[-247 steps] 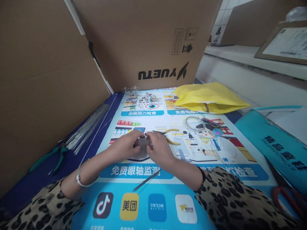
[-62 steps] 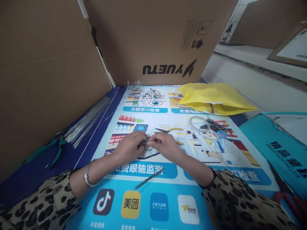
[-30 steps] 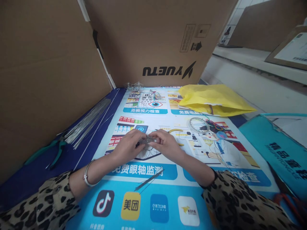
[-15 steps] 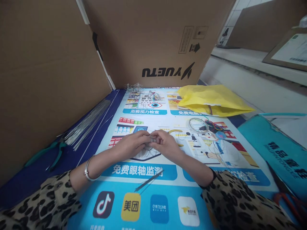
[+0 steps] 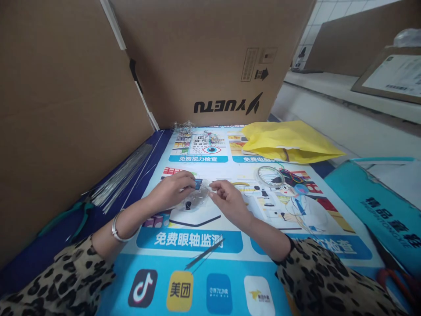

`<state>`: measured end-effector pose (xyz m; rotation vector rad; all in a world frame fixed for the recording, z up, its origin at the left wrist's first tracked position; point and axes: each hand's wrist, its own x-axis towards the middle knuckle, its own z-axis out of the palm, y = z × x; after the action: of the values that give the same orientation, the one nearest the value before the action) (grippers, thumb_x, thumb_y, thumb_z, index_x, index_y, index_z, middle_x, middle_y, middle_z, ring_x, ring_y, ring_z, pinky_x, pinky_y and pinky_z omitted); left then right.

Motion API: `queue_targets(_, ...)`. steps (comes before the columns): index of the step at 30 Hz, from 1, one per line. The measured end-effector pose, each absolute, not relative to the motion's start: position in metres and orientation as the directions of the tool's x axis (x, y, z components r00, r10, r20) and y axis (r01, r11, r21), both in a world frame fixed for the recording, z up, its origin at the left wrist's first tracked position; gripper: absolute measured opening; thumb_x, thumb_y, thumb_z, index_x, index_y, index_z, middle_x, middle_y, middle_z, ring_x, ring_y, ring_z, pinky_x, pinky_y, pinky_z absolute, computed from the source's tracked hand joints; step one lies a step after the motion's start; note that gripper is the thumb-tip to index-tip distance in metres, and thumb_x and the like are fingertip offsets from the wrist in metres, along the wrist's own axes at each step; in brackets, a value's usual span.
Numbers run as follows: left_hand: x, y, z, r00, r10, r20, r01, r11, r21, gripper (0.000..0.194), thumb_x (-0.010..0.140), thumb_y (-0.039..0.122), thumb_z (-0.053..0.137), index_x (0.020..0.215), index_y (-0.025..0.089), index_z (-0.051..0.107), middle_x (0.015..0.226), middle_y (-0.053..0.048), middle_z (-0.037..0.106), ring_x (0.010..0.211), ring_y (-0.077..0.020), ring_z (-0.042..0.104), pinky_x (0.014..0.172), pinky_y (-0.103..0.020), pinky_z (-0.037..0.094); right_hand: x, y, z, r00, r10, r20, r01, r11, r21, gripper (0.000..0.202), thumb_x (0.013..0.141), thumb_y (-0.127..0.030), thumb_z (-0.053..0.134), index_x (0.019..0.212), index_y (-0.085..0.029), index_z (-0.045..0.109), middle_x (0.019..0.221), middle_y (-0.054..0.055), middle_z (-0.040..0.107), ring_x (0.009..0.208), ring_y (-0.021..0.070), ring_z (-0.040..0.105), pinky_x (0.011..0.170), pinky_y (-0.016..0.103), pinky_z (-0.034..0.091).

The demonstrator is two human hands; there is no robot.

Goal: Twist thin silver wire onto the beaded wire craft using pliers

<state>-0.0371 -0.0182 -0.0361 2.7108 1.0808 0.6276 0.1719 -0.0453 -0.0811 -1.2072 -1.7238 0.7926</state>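
My left hand (image 5: 174, 191), with a silver bangle at the wrist, is closed in a pinch on thin wire. Between my hands, low over the printed sheet, is a loose tangle of fine wire loops (image 5: 199, 200). My right hand (image 5: 226, 197) faces it from the right, thumb and forefinger closed on what looks like a wire end. The wire is too fine to trace fully. Nearer to me, a few short dark wire pieces (image 5: 205, 253) lie on the sheet.
At left lie a bundle of straight wires (image 5: 123, 175) and teal-handled pliers (image 5: 82, 219). Wire tangles (image 5: 210, 138) sit at the back before a cardboard box (image 5: 210, 57). To the right are a round wire coil (image 5: 270, 176), a yellow bag (image 5: 292, 138), a teal bag (image 5: 378, 197) and red handles (image 5: 386, 278).
My hands, touching at the fingertips before, have moved apart, the left one going left. More of the wire tangle between them now shows. The view has tilted slightly upward.
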Motion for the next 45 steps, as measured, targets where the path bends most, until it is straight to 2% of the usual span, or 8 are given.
queue_targets(6,-0.051,-0.014,-0.027,0.689,0.633,0.353,0.564,-0.774,0.287,0.015,0.086,0.018,0.047,0.089,0.017,0.061,0.102,-0.007,0.058,0.097,-0.0161,0.057,0.085,-0.030,0.047,0.171,-0.045,-0.083,-0.155,0.945,0.288,0.412,0.327,-0.850,0.017,0.077,-0.022,0.054,0.094,-0.021,0.057,0.084,0.001,0.058,0.067,0.0124,0.051,0.063,0.027,0.044)
queue_targets(12,-0.055,-0.010,-0.029,0.675,0.638,0.371,0.580,-0.770,0.267,0.012,0.085,0.016,0.049,0.086,0.016,0.061,0.102,-0.008,0.058,0.094,-0.0156,0.058,0.081,-0.027,0.048,0.170,-0.045,-0.081,-0.170,0.944,0.284,0.433,0.330,-0.839,0.015,0.077,-0.020,0.055,0.092,-0.021,0.057,0.082,0.001,0.056,0.063,0.0117,0.050,0.064,0.028,0.044)
queue_targets(19,-0.047,-0.017,-0.027,0.713,0.594,0.372,0.529,-0.804,0.272,0.014,0.084,0.013,0.050,0.086,0.017,0.062,0.099,-0.008,0.060,0.097,-0.0168,0.058,0.082,-0.028,0.048,0.170,-0.046,-0.082,-0.176,0.915,0.362,0.387,0.403,-0.830,0.025,0.080,-0.021,0.052,0.105,-0.022,0.054,0.095,0.004,0.055,0.074,0.0131,0.052,0.069,0.029,0.045)
queue_targets(25,-0.041,-0.024,-0.024,0.702,0.594,0.393,0.511,-0.804,0.303,0.012,0.082,0.011,0.051,0.084,0.016,0.062,0.099,-0.007,0.061,0.095,-0.0153,0.058,0.082,-0.025,0.047,0.170,-0.045,-0.084,-0.240,0.907,0.345,0.414,0.417,-0.809,0.019,0.081,-0.022,0.052,0.099,-0.022,0.057,0.095,0.004,0.055,0.067,0.0115,0.051,0.067,0.028,0.045)
queue_targets(31,-0.043,-0.022,-0.025,0.686,0.595,0.419,0.516,-0.803,0.297,0.014,0.081,0.010,0.052,0.086,0.017,0.063,0.097,-0.006,0.062,0.096,-0.0158,0.059,0.082,-0.025,0.048,0.172,-0.046,-0.078,-0.227,0.898,0.377,0.373,0.438,-0.818,0.020,0.090,-0.028,0.040,0.096,-0.023,0.058,0.094,0.004,0.059,0.093,0.0169,0.053,0.083,0.032,0.042)
queue_targets(34,-0.043,-0.021,-0.026,0.681,0.610,0.405,0.525,-0.792,0.310,0.012,0.081,0.011,0.053,0.086,0.017,0.063,0.098,-0.007,0.062,0.095,-0.0160,0.059,0.082,-0.026,0.048,0.172,-0.048,-0.075,-0.263,0.895,0.359,0.389,0.439,-0.810,0.020,0.089,-0.034,0.044,0.098,-0.022,0.058,0.092,0.004,0.058,0.084,0.0159,0.054,0.077,0.031,0.043)
queue_targets(37,-0.043,-0.022,-0.026,0.681,0.626,0.380,0.535,-0.779,0.326,0.011,0.081,0.012,0.053,0.083,0.016,0.063,0.099,-0.007,0.061,0.094,-0.0161,0.059,0.082,-0.027,0.048,0.171,-0.049,-0.075,-0.293,0.891,0.345,0.416,0.444,-0.794,0.017,0.086,-0.031,0.050,0.098,-0.021,0.057,0.090,0.003,0.057,0.073,0.0136,0.052,0.069,0.028,0.043)
queue_targets(45,-0.040,-0.023,-0.027,0.673,0.656,0.341,0.556,-0.753,0.351,0.011,0.081,0.011,0.052,0.081,0.016,0.062,0.098,-0.008,0.061,0.095,-0.0170,0.058,0.082,-0.029,0.047,0.169,-0.047,-0.079,-0.298,0.902,0.311,0.491,0.425,-0.761,0.015,0.083,-0.024,0.053,0.096,-0.020,0.057,0.086,0.002,0.055,0.069,0.0126,0.051,0.067,0.028,0.042)
